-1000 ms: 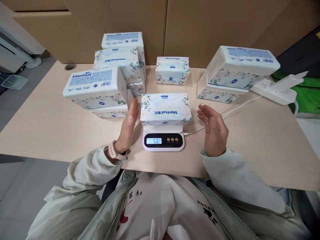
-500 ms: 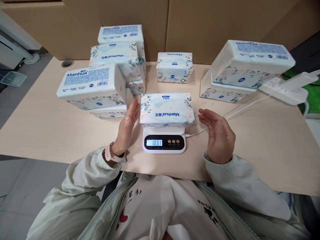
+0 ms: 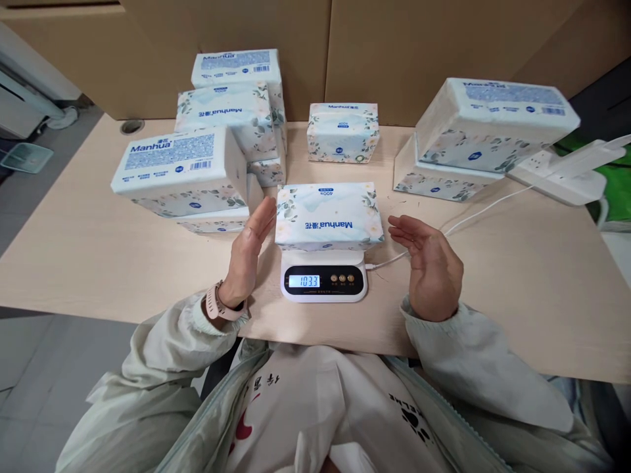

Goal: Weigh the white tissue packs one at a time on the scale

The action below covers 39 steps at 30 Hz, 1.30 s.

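A pack of tissues [image 3: 329, 213] with a floral print lies on a white digital kitchen scale [image 3: 324, 297], whose lit display reads about 103.3. Close by the pack's left end, my left hand [image 3: 249, 246] is held on edge with the fingers stretched out; a pink watch strap circles that wrist. My right hand [image 3: 431, 269] faces the other end, fingers extended, with a visible gap between it and the pack. Neither hand holds anything. Whether the left fingertips brush the pack is hard to tell.
Stacked tissue packs [image 3: 180, 167] stand at the left. A single pack [image 3: 343, 135] sits behind the scale, and two more stacked packs [image 3: 493, 125] are at the right. A white cable [image 3: 486, 211] runs from the scale to a power strip [image 3: 557, 171]. Cardboard [image 3: 374, 59] lines the back.
The scale's reading has gone from about 103.1 to 103.3. My right hand has shifted very slightly toward the pack; my left hand has hardly moved.
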Available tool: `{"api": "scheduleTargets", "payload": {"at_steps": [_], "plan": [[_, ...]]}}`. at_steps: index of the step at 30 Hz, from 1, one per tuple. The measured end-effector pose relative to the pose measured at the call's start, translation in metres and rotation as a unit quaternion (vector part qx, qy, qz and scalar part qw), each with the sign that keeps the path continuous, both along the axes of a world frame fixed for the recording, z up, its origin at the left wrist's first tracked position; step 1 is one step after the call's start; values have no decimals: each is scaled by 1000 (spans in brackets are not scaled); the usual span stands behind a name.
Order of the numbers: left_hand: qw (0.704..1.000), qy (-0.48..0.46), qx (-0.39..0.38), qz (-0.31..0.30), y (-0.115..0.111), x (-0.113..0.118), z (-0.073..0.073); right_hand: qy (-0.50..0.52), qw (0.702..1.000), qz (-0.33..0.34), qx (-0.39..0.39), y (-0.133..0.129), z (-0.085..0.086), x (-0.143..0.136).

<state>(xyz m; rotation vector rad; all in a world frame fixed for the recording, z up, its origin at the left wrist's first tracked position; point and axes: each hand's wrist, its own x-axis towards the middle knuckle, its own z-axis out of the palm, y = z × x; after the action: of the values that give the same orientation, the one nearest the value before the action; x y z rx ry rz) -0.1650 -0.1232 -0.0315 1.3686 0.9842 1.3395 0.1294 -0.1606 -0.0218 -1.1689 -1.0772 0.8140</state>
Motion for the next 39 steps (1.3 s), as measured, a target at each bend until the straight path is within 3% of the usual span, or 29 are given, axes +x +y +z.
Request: {"api": "scheduleTargets", "payload": {"at_steps": [22, 30, 34, 39], "plan": [[999, 13, 25, 17, -4, -3, 5, -13, 1000, 22, 0, 2, -5, 1], [990, 31, 64, 123, -7, 1, 13, -40, 999, 33, 4, 2, -7, 2], [989, 63, 101, 91, -6, -1, 10, -67, 992, 108, 11, 8, -16, 7], [989, 111, 84, 45, -1, -2, 9, -121, 975, 186, -26, 17, -21, 6]]}}
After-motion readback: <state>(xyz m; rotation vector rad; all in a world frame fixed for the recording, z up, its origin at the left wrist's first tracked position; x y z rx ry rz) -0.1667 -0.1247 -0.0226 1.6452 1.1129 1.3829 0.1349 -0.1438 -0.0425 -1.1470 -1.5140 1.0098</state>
